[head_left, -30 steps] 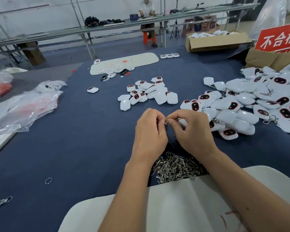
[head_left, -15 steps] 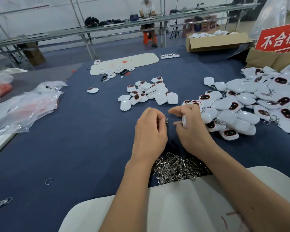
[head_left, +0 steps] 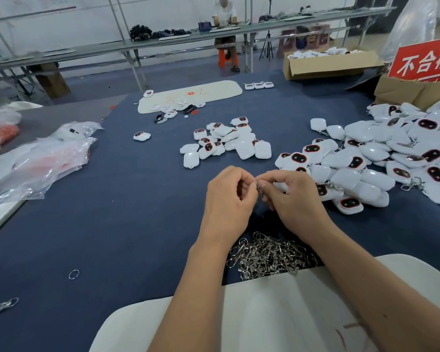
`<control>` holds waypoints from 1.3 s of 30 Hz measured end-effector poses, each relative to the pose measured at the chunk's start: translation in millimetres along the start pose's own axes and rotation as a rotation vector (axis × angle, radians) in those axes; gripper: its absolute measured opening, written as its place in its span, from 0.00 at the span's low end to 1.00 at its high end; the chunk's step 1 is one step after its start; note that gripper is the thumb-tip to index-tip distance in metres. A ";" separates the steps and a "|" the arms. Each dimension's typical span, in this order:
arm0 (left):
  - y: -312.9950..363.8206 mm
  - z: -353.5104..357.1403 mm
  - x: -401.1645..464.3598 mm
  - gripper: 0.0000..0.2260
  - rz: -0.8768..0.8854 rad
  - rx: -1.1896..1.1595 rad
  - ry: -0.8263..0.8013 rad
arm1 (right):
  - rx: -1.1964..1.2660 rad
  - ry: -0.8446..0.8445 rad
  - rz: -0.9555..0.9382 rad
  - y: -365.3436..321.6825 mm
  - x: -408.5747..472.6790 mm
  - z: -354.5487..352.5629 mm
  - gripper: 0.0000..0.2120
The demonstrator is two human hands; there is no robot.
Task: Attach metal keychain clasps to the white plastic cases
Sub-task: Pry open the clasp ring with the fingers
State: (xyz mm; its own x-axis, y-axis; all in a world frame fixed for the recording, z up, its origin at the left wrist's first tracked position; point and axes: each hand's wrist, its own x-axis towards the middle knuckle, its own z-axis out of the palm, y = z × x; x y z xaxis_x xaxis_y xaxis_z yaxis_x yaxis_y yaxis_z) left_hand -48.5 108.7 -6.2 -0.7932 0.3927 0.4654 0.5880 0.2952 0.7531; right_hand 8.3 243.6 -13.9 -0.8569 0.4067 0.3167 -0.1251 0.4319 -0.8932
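Observation:
My left hand point(head_left: 229, 199) and my right hand point(head_left: 294, 196) meet over the blue table, fingertips together. Between them sits a small metal keychain clasp point(head_left: 257, 185), pinched by the left fingers. My right hand also holds a white plastic case point(head_left: 280, 186), mostly hidden under its fingers. A heap of loose metal clasps point(head_left: 269, 255) lies just below my wrists. A small group of white cases point(head_left: 226, 141) lies ahead, and a large pile of cases point(head_left: 381, 158) spreads to the right.
A white board point(head_left: 277, 313) lies at the near edge. Clear plastic bags point(head_left: 41, 158) lie at the left. Loose rings point(head_left: 73, 274) sit on the cloth at lower left. Cardboard boxes point(head_left: 325, 64) and a red sign point(head_left: 424, 59) stand at the back right.
My right hand had drawn apart from the left half a second ago; now its fingertips have come back to the clasp in the left hand.

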 end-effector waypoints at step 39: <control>-9.0 -2.4 -2.0 0.11 -0.042 0.079 -0.111 | -0.216 -0.049 0.013 0.0 0.8 -1.5 0.23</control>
State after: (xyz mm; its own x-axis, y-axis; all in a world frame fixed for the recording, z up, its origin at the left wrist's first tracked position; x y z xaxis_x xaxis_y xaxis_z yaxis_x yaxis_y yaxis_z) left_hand -52.5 103.1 -12.8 -0.7974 0.4715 0.3766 0.5688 0.3791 0.7299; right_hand 8.3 245.2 -13.2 -0.8817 0.3758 0.2853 -0.0087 0.5916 -0.8062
